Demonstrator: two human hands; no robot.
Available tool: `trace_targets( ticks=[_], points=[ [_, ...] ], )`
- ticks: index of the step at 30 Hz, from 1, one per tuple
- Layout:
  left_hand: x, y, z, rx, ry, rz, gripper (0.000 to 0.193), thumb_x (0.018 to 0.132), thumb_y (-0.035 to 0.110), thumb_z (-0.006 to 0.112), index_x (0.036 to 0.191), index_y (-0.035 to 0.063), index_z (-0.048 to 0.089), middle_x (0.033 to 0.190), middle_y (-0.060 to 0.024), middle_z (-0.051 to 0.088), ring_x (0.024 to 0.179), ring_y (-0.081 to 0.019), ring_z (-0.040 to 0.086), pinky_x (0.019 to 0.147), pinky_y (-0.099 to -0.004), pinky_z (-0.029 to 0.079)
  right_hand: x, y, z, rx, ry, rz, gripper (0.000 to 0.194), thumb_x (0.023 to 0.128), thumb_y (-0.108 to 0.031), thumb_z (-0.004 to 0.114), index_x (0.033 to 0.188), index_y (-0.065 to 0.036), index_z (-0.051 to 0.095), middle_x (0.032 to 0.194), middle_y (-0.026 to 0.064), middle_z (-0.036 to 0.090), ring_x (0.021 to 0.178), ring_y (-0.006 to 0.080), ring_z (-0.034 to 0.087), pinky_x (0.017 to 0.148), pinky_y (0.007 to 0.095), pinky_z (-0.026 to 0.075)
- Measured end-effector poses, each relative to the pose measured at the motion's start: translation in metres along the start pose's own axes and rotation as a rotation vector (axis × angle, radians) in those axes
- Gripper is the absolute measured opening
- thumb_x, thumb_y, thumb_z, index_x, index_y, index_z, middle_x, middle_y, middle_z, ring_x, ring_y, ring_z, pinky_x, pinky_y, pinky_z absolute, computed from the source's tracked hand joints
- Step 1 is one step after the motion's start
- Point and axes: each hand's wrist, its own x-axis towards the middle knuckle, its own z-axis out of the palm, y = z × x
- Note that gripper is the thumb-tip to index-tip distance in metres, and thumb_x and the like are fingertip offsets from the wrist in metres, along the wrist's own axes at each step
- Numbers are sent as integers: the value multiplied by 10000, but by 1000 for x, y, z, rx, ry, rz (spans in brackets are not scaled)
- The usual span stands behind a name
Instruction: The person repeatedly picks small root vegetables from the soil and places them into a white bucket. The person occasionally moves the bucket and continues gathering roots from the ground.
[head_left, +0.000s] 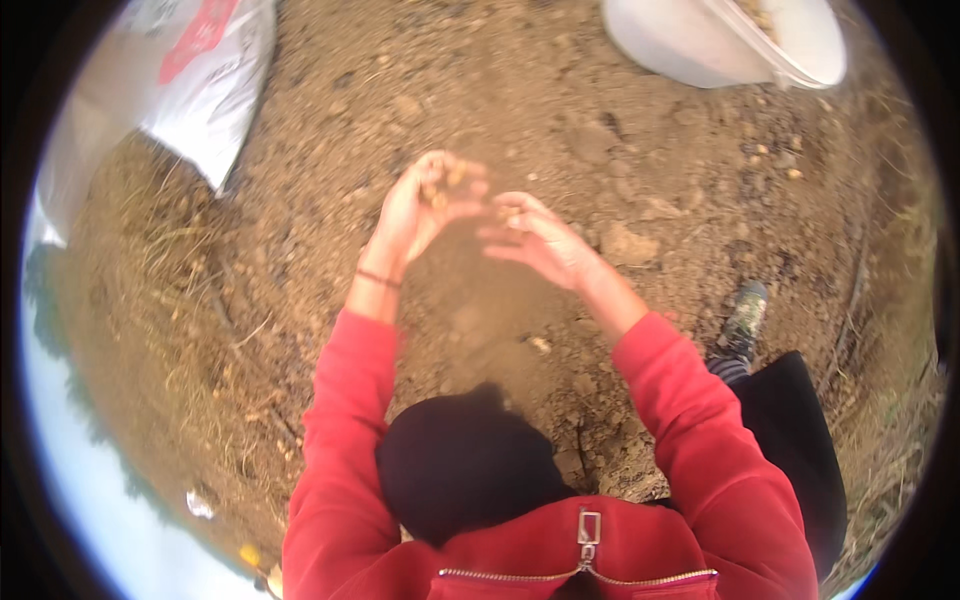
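Note:
My left hand (420, 199), palm up over the bare soil (487, 322), cradles several small tan pieces (437, 196). They look like peanuts in the shell, though blur hides their detail. Just to its right, my right hand (536, 232) has its fingers curled around another small tan piece (508, 214) near the fingertips. The two hands are close together, with the fingertips a little apart. Both are raised above the ground in front of my bent knee (465, 457).
A white plastic bucket (682, 41) with tan pieces inside stands at the top right. A white woven sack (217, 97) with red print lies at the top left. Dry grass (180, 240) and clods (630, 244) cover the ground. My shoe (746, 315) is on the right.

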Motion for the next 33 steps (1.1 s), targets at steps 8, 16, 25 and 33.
trace_targets(
  ticks=[8,16,25,33],
  points=[
    [-21,-25,86,1082,-286,355,209,887,89,545,1039,56,684,1315,-128,613,1243,-264,570,1067,-388,446,-27,-16,4,523,155,-116,315,1029,-306,511,1215,-65,591,1177,93,604,1129,204,590,1007,424,527],
    [-14,-23,93,915,-114,532,238,848,27,660,1085,35,676,1209,-106,650,1112,-222,624,1003,-337,482,-26,-25,5,453,249,-123,325,1048,-325,494,1301,-127,548,1189,42,601,1071,174,607,890,348,559],
    [-15,-33,88,1345,-44,683,168,813,102,728,967,47,691,1036,-81,675,979,-252,631,909,-388,500,-30,-19,28,357,378,-119,452,1057,-441,446,1372,-124,506,1247,44,585,1164,161,550,939,379,509],
    [-19,-44,78,834,35,371,79,936,92,670,901,22,667,874,-53,657,720,-101,624,609,-254,511,-18,-24,27,142,315,-77,365,1006,-441,562,1183,-122,575,983,3,623,817,92,576,635,249,484]
  ],
)
